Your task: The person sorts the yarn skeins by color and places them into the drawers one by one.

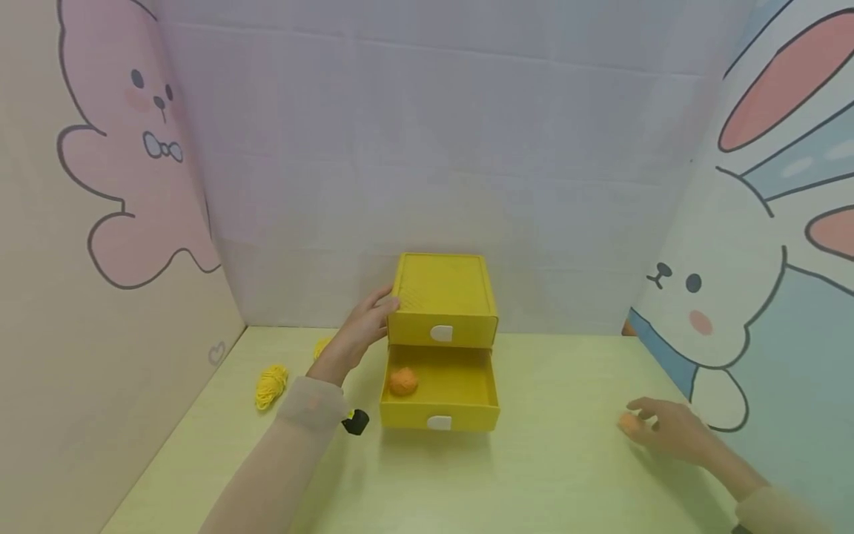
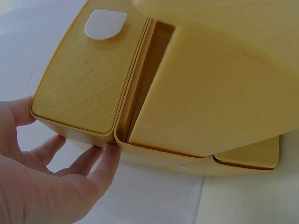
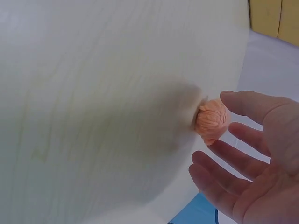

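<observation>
Touching the left side of the yellow drawer unit: left hand, fingers spread, loosely bent. Right hand half open around an orange yarn ball on the tabletop; cannot tell whether gripped. Bare tabletop between ball and unit. Lower drawer juts forward, second orange ball inside. Left arm partly hides a yellow bundle; right sleeve cut off.

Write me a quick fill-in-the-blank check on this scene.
1. The person's ____ hand touches the yellow cabinet.
2. The other hand is at a yarn ball coloured ____.
3. The open drawer contains exactly ____ ball.
4. Both drawer handles in the head view are coloured ____.

Missing words: left; orange; one; white.
</observation>
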{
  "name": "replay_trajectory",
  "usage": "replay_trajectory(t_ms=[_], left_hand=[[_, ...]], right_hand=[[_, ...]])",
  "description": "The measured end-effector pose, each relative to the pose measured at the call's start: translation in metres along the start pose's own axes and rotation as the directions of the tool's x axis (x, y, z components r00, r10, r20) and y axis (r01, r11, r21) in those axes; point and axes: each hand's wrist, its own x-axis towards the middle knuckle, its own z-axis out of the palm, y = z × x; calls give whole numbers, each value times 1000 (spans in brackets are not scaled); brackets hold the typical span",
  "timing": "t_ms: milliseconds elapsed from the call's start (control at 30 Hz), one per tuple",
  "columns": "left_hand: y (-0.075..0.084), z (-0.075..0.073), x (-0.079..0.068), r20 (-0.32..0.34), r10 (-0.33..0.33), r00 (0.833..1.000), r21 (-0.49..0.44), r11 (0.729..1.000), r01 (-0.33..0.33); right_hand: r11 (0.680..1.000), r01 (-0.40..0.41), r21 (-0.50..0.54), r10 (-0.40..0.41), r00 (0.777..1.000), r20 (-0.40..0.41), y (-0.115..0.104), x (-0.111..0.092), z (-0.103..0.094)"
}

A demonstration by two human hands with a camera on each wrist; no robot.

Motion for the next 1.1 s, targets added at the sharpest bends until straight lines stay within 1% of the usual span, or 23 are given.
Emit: replay_trajectory(t_ms=[200,300,333,533,567,733,800,900,1000,1100], left_hand=[[0,0,-2,-2,3,1000,-1,1000,-3],[0,0,-3,2,11,1000,1,1000,-11],[3,1,-6,5,5,1000,0,1000,-5],[4,1,-6,-11,-4,1000,-8,1000,4],[0,0,-3,-18,1,1000,-7,1000,-1],[0,0,-3,-19,4,1000,-9,1000,-4],[-1,0,-2,-15,6,1000,-11,1000,-6],[-1,0,-2,-10,5,1000,-13,1000,-5],[-1,-1,-2,-9,3,1000,-12,1000,-3],[-2,-1,-1,-10,3,1000,-14,1000,-3]], right_hand=[[1000,2,6,-2,1000,-20,-1,2,6],[1000,9,-7,-10,999,-36,1,4,10],[1000,13,-12,-14,999,-39,1,5,12],[999,26,-47,-29,998,-64,7,8,20],[998,26,-51,-29,997,-70,7,9,21],[999,35,-42,-38,997,-62,3,12,21],[998,42,-44,-45,997,-60,0,13,20],[995,79,-69,-84,993,-77,-8,18,16],[987,140,-80,-149,982,-117,-21,23,9],[978,200,-66,-208,967,-144,-39,29,1]])
